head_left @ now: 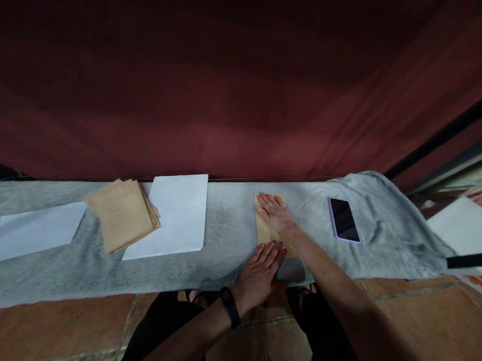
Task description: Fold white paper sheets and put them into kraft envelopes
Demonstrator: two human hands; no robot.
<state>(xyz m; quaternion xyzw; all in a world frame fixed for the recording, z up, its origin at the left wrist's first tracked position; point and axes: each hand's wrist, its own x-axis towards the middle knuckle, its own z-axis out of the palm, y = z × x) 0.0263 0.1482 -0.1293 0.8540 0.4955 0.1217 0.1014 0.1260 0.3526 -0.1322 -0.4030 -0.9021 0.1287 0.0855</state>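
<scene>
Resting palm down on one narrow piece of brown paper [262, 234], the two hands are working close to each other near the middle of the grey cloth [231, 217]. The paper is lying flat right of the cloth's centre, and it is stretching from near the far edge toward the near edge. The right hand [277, 215] is covering the far part of the paper; its fingers are lying almost straight and rather close together, with the thumb a little apart. The left hand [258, 273], which is wearing a black wristband [230, 307], is reaching over the near edge of the cloth, and its fingers are slightly spreading, with the tips touching the near end of the paper. How its thumb is lying, I cannot tell clearly. Toward the right end of the cloth, a phone [344, 220] in a pale purple case is lying with its dark screen upward. On the left half, a stack of brown papers [126, 212] is partly covering a pile of white sheets [185, 210], which is reaching to the far edge. Nearer to the left end, a white paper [32, 231] is lying slantwise just beside the stack.
</scene>
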